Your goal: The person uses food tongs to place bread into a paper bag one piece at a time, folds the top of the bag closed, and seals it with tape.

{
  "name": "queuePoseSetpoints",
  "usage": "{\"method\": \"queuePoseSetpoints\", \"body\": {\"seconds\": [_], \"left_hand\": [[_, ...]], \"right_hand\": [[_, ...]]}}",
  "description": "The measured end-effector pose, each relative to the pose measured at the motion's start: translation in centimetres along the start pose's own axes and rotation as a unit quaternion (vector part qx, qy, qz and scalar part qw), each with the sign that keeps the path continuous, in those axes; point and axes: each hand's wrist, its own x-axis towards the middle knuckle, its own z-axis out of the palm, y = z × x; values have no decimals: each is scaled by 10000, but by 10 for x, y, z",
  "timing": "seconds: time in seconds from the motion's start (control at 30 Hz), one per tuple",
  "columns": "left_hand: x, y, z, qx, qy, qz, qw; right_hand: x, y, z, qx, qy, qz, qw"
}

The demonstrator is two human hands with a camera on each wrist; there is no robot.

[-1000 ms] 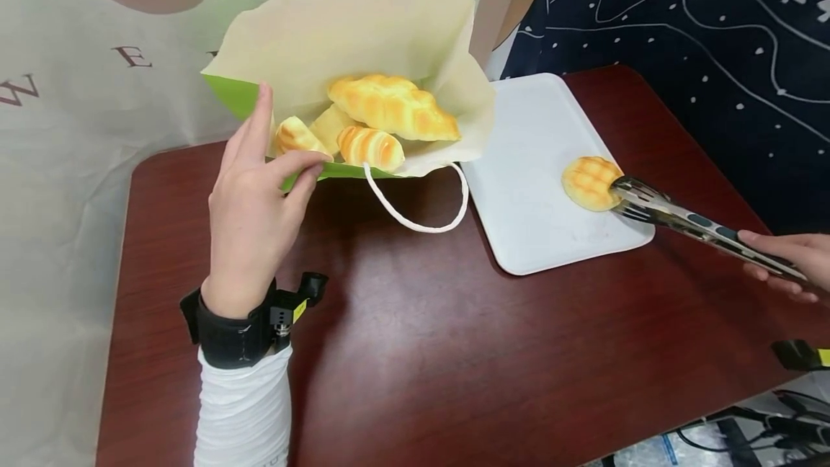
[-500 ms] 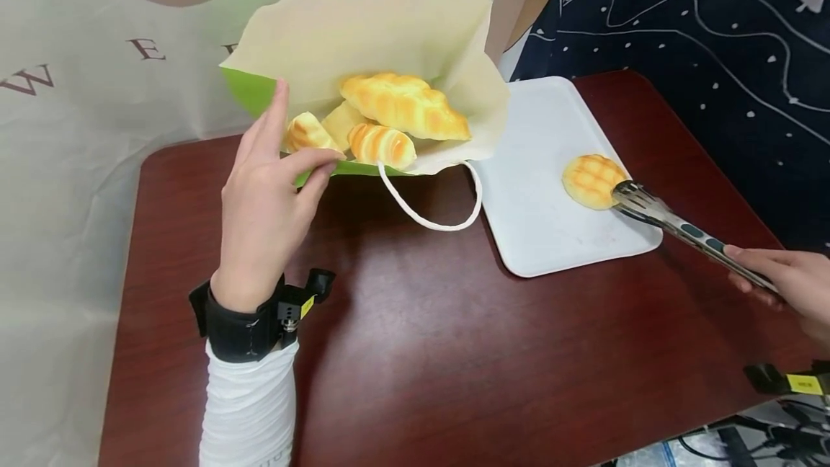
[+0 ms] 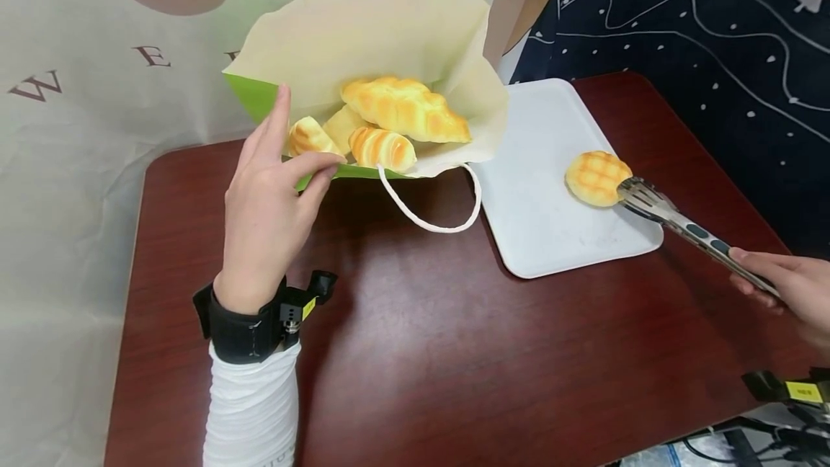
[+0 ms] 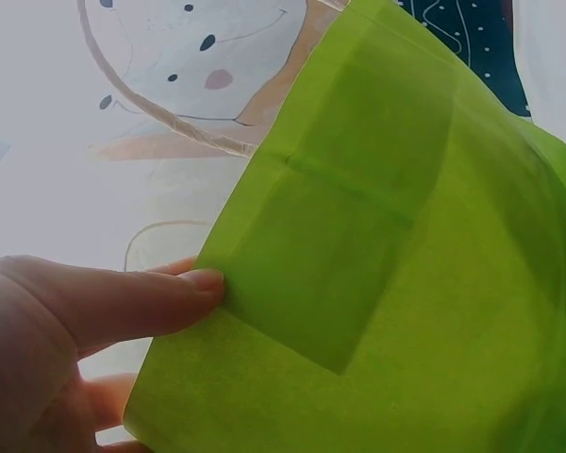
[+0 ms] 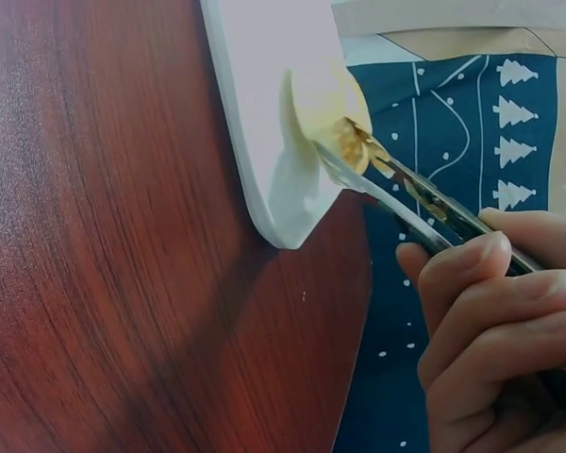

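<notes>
My left hand pinches the front rim of a green paper bag between thumb and fingers. The bag lies with its mouth toward me, and several breads show inside: a long braided loaf, a spiral roll and paler pieces partly hidden behind the rim and hand. On the right, my right hand holds metal tongs, fingers curled round the handle in the right wrist view. The tong tips touch the near right edge of a round grid-topped bun at the white tray.
The tray and bag stand on a dark red wooden table. A white cord handle loops from the bag's front toward the tray. Dark patterned cloth hangs behind. Cables lie beyond the table's lower right edge.
The tongs have turned in my right hand's grip, so their two arms now overlap in the head view. The head view has shifted slightly. My left hand still pinches the bag rim.
</notes>
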Motion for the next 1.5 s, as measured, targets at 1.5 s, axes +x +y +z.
{"method": "queuePoseSetpoints", "body": {"seconds": [1.5], "left_hand": [[1, -3, 9, 131, -224, -227, 9994]], "right_hand": [[-10, -210, 67, 1654, 681, -2643, 9477]]}}
